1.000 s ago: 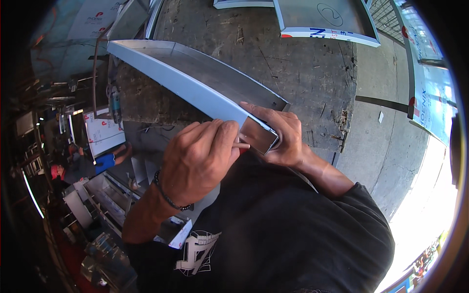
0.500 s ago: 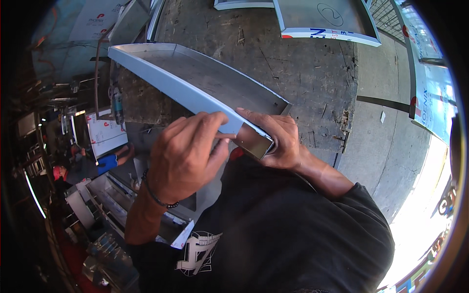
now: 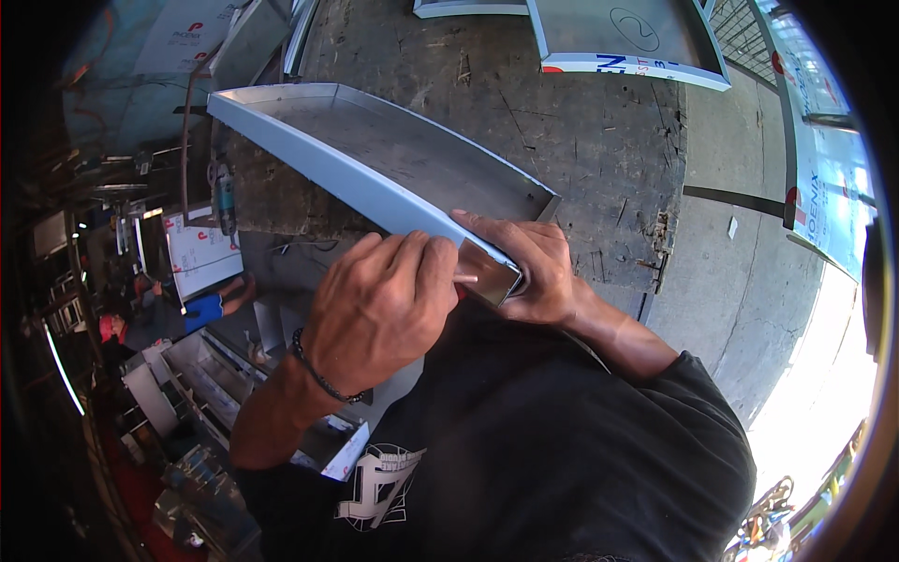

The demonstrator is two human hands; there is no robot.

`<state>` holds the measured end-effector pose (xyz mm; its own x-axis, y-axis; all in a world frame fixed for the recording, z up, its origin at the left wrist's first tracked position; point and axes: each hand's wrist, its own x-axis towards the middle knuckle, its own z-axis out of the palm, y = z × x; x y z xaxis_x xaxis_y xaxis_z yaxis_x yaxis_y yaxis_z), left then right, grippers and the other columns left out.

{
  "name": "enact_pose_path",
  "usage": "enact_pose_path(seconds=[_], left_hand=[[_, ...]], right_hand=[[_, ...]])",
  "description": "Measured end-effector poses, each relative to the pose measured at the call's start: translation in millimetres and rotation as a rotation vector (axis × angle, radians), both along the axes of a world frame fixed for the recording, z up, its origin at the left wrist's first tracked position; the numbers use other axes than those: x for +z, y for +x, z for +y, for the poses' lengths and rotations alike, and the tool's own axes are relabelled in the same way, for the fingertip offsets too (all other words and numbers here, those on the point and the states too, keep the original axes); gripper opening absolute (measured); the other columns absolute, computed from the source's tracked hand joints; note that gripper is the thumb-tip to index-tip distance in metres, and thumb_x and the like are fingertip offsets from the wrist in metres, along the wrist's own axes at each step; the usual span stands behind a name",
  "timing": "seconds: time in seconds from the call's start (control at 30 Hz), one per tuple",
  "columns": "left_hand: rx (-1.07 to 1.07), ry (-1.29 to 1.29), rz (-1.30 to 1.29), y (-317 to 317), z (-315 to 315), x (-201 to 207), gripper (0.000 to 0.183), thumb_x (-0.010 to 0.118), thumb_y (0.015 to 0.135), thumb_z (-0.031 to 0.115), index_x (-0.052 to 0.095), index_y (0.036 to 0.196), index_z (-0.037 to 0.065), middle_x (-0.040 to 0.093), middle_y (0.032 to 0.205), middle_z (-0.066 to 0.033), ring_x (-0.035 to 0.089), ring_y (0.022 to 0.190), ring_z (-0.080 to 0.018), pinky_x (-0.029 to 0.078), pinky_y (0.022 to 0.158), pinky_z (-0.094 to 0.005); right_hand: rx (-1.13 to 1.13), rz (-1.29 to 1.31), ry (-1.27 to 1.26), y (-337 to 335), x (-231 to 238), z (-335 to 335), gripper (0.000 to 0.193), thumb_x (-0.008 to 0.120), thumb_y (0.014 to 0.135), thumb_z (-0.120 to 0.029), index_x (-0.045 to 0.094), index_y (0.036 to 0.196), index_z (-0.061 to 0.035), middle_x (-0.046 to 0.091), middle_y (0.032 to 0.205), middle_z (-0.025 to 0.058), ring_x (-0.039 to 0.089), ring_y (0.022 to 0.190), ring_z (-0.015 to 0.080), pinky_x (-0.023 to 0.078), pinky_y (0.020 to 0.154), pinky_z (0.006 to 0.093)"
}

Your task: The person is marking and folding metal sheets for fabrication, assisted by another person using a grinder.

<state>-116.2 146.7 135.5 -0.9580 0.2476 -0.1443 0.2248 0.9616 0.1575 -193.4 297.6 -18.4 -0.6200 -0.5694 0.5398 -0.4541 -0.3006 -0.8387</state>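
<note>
A long, shallow metal tray (image 3: pixel 393 140) lies slantwise on the bench, its near end reaching over the edge towards me. Light blue protective film (image 3: pixel 328 173) covers its outer side wall; at the near end a strip of bare, shiny metal (image 3: pixel 489 272) shows. My left hand (image 3: pixel 389 300) is closed at the film's edge, fingers curled and one fingertip poking out over the bare metal. The exact pinch is hidden behind the knuckles. My right hand (image 3: pixel 538 267) grips the tray's near corner, thumb along the top edge and fingers mostly out of sight beneath.
The scarred wooden bench (image 3: pixel 599 159) holds another filmed metal tray (image 3: pixel 637 66) at its far side. A green power tool (image 3: pixel 225 201) is by the bench's left edge. Long metal channels (image 3: pixel 201 375) lie lower left, near a person in blue shorts (image 3: pixel 203 312). Filmed sheet (image 3: pixel 829 159) stands right.
My left hand has moved slightly right and its fingers have curled in closer against the film's edge. My right hand and the tray stay practically where they were.
</note>
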Motion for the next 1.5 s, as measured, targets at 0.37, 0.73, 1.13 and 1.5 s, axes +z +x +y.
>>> enact_pose_path(seconds=[0.37,0.73,1.13,1.5], left_hand=[[0.096,-0.004,0.108,-1.3,-4.2,-5.4,0.031,0.075,0.081,-0.004,0.056,0.105,-0.001,0.065,0.086,-0.0152,0.070,0.076,-0.0327,0.054,0.068,-0.0443],[0.017,-0.018,0.020,-9.2,-3.8,8.3,0.030,0.076,0.083,0.002,0.059,0.108,-0.001,0.066,0.088,-0.0155,0.069,0.078,-0.0315,0.052,0.069,-0.0434],[-0.074,-0.151,0.055,-13.1,-2.1,0.2,0.024,0.077,0.079,0.004,0.059,0.095,0.000,0.062,0.081,-0.0126,0.067,0.073,-0.0287,0.051,0.066,-0.0413],[0.079,-0.110,0.159,-22.9,-12.0,2.2,0.020,0.075,0.083,0.005,0.060,0.096,0.001,0.063,0.081,-0.0114,0.069,0.074,-0.0284,0.052,0.066,-0.0414]], right_hand=[[-0.006,0.004,-0.039,-4.6,3.5,-0.7,0.043,0.083,0.085,-0.008,0.067,0.124,0.0044,0.076,0.095,0.0200,0.077,0.076,0.0328,0.061,0.063,0.0389],[0.028,0.003,-0.028,-3.0,-5.4,2.3,0.055,0.082,0.078,-0.009,0.065,0.127,0.0082,0.076,0.100,0.0221,0.077,0.082,0.0346,0.061,0.069,0.0408],[0.092,0.027,0.002,-6.8,-7.3,4.4,0.070,0.081,0.073,-0.019,0.061,0.133,0.0120,0.074,0.112,0.0254,0.077,0.088,0.0379,0.061,0.075,0.0431],[0.094,0.035,0.002,-16.8,-8.3,6.5,0.070,0.077,0.071,-0.015,0.061,0.133,0.0112,0.074,0.110,0.0260,0.077,0.091,0.0387,0.061,0.077,0.0421]])
